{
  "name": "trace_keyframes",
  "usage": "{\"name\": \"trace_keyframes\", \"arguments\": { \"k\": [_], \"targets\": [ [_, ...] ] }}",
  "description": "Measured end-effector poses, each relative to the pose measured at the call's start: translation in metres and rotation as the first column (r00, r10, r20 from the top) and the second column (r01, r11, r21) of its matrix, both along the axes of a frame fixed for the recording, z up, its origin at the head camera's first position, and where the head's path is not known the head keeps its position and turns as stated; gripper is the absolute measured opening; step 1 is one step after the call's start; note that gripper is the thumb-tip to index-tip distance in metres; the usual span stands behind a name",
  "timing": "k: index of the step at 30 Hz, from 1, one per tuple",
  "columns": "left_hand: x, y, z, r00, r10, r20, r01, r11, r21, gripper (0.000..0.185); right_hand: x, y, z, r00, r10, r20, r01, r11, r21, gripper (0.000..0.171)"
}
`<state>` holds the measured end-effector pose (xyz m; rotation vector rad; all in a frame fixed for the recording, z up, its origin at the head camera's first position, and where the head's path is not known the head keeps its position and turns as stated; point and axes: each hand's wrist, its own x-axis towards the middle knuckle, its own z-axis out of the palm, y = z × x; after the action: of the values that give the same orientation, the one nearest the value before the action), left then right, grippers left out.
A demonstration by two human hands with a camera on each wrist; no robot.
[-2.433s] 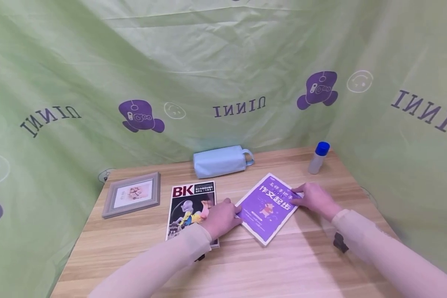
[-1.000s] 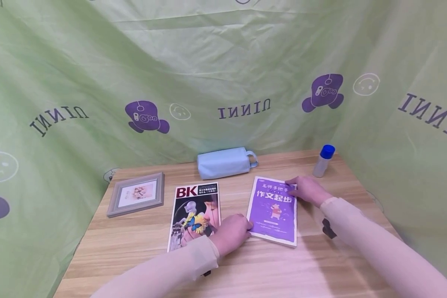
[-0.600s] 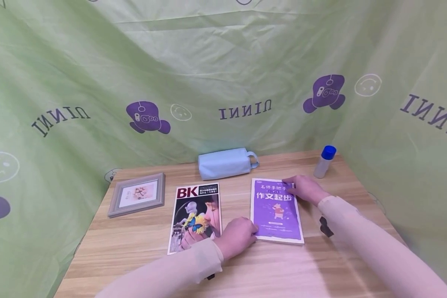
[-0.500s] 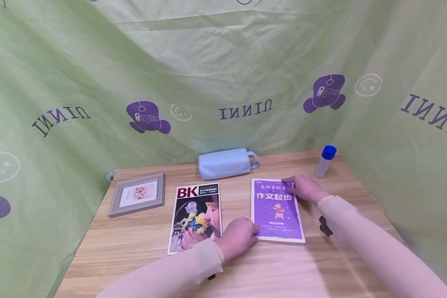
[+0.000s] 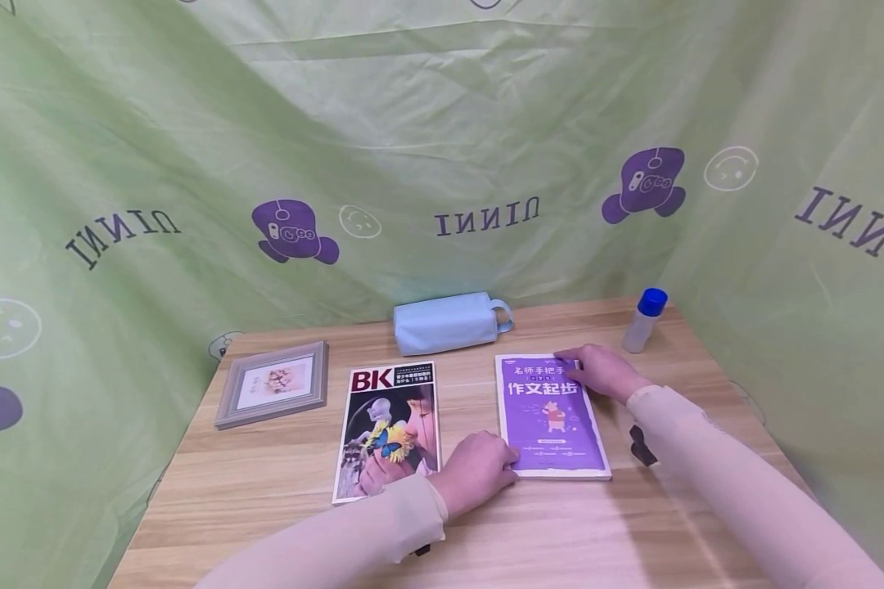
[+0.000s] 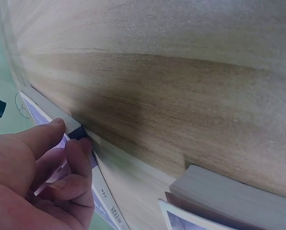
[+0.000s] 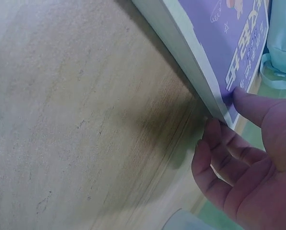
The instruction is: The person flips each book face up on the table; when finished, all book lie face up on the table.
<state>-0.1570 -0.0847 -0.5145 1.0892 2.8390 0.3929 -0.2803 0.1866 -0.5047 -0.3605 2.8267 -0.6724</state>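
Note:
A purple paperback book with white lettering and a small pig figure lies on the wooden table, almost square to it. My left hand holds its near left corner; in the left wrist view, curled fingers and the thumb are at the spine. At the far right corner, my right hand pinches the book, its thumb on the cover and fingertips by the page edge. Left of the book lies a magazine marked BK, partly covered by my left hand and sleeve.
A grey picture frame lies at the far left of the table. Behind the books is a light blue pencil case with a strap. A bottle with a blue cap stands at the back right. Green printed cloth hangs behind.
Between my hands, the purple book has turned from a diagonal pose to nearly straight, its near end shifting right. My left hand has moved right with it. The magazine has stayed put.

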Motion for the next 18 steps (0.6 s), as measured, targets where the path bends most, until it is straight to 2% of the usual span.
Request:
{"name": "trace_keyframes", "arguments": {
  "k": [10,18],
  "targets": [
    [0.0005,0.0031,0.0001,1.0,-0.006,-0.006,0.006,1.0,-0.005,0.026,-0.0023,-0.004,-0.0001,1.0,0.02,0.0,-0.02,1.0,-0.008,0.047],
    [-0.0014,0.0003,0.0011,1.0,-0.018,0.018,0.018,1.0,0.009,0.017,-0.0025,-0.0085,-0.0006,1.0,0.02,0.007,-0.02,1.0,0.008,0.047]
  ]
}}
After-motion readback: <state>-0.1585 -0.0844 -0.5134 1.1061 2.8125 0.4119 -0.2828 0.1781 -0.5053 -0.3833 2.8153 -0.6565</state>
